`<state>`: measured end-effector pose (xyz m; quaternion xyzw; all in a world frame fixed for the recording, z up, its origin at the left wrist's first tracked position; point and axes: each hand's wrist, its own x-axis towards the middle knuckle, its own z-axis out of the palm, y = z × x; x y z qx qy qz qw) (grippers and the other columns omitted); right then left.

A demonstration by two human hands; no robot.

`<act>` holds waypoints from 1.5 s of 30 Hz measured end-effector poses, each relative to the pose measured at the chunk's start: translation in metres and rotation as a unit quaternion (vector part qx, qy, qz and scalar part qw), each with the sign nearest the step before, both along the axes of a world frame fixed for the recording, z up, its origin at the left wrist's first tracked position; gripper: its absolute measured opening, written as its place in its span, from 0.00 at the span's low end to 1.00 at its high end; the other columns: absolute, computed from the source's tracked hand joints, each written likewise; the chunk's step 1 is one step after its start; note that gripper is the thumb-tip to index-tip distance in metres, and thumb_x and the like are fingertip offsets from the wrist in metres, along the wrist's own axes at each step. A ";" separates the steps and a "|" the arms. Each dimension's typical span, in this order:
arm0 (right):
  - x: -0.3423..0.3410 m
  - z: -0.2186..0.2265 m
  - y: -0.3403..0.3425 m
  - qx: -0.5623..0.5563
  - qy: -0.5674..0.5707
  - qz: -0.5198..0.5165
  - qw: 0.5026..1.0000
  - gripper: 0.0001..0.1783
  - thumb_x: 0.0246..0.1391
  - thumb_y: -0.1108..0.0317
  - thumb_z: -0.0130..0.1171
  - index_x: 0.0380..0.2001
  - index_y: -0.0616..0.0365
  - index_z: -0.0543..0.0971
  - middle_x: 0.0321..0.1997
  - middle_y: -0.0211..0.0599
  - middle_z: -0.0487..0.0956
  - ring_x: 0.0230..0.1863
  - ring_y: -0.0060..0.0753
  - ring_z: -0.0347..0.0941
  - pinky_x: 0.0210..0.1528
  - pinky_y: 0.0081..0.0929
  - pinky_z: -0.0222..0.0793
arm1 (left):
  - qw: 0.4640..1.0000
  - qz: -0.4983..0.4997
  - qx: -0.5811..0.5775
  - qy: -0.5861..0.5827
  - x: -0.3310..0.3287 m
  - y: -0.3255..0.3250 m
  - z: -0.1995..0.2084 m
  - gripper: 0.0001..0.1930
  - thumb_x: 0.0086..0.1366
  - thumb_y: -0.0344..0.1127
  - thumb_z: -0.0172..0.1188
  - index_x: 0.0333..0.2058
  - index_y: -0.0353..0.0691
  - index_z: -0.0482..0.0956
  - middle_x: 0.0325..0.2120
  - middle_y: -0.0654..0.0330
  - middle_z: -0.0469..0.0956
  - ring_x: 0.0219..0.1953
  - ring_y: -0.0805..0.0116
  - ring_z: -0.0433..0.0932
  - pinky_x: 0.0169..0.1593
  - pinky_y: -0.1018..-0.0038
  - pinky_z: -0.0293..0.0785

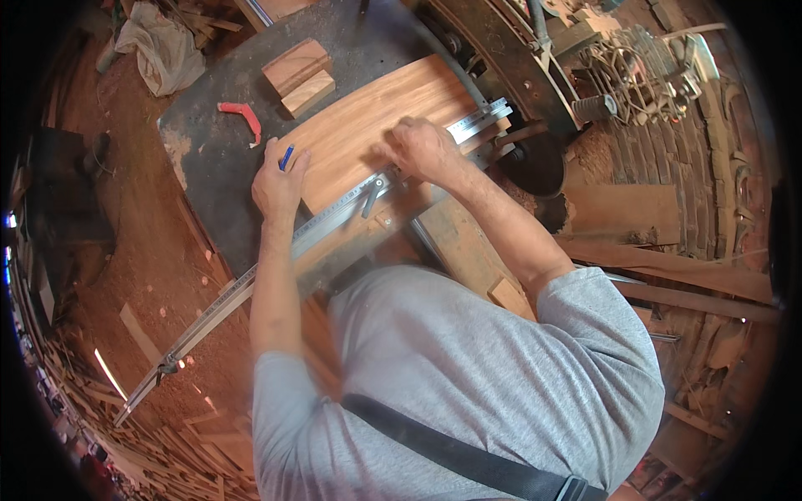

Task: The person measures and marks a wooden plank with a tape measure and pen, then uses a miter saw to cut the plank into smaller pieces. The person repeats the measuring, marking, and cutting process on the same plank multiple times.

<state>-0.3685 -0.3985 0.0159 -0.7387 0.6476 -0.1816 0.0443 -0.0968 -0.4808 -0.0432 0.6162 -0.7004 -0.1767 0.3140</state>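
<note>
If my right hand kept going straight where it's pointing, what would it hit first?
Probably the small paler wood block, up and to the left past the flat board. Your right hand's height is unclear, so it might brush the board first.

Scraps (163, 459) litter the brown floor (150, 242); right, perhaps a brick wall (664, 154).

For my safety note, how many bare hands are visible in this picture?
2: the left hand, at the left end of the wooden board, with a blue pen; the right hand, by the metal rail.
</note>
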 end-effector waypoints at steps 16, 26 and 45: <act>0.009 -0.040 -0.120 -0.178 -0.023 0.048 0.983 0.26 0.62 0.47 0.61 0.22 0.58 0.86 0.36 0.40 0.81 0.42 0.46 0.74 0.53 0.41 0.68 | 0.997 -0.033 0.021 0.060 -0.005 -0.008 -0.006 0.38 0.56 0.51 0.75 0.62 0.42 0.74 0.31 0.51 0.83 0.34 0.52 0.84 0.40 0.62 0.79; -0.025 -0.037 -0.137 -0.179 0.070 0.032 0.981 0.23 0.63 0.49 0.62 0.26 0.59 0.84 0.32 0.36 0.81 0.37 0.42 0.75 0.49 0.39 0.67 | 0.993 -0.054 0.072 0.071 -0.039 -0.015 0.007 0.39 0.55 0.50 0.77 0.61 0.39 0.74 0.29 0.50 0.83 0.31 0.53 0.84 0.38 0.62 0.79; -0.072 -0.040 -0.144 -0.153 0.076 0.012 0.985 0.25 0.67 0.49 0.59 0.27 0.61 0.85 0.31 0.39 0.83 0.38 0.46 0.76 0.48 0.44 0.71 | 0.991 -0.092 0.070 0.073 -0.080 -0.023 0.012 0.41 0.56 0.51 0.76 0.62 0.34 0.72 0.39 0.45 0.85 0.39 0.49 0.86 0.43 0.61 0.81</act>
